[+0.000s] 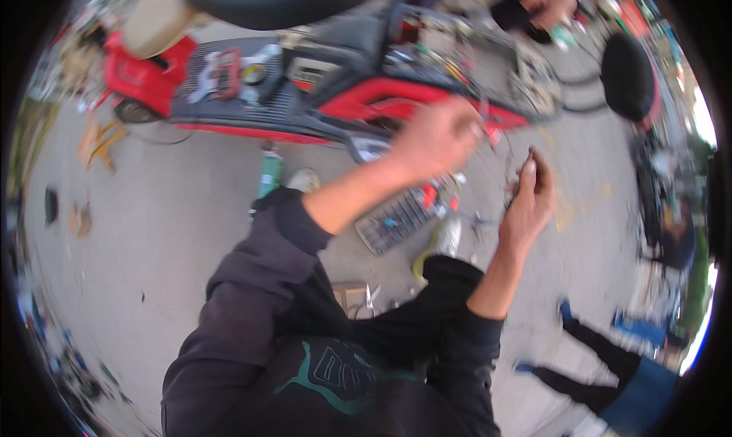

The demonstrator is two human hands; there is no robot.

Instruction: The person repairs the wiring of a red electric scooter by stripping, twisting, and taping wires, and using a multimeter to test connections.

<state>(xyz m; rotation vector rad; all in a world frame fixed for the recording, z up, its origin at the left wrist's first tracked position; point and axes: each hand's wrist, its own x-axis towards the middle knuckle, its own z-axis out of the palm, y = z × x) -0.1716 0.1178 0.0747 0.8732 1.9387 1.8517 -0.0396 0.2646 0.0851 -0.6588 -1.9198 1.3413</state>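
A red electric scooter [252,132] stands side-on in front of me, its rear body opened so that loose wires [450,67] show. My left hand [438,140] is raised by the scooter's red side panel, blurred, with fingers curled in; what they hold, if anything, I cannot make out. To the right, my right hand [531,201] is closed, thumb and forefinger pinched together at a small dark thing too small to name. Thin wires hang between the two hands and the scooter's rear.
On the ground below my hands lies a grey compartment tray [389,224] with small parts. Tools rest on the scooter's footboard [206,105]. A green bottle [270,174] stands near my foot. Another person's hands [553,10] are beyond the scooter; a dark-clothed person [633,387] is at lower right.
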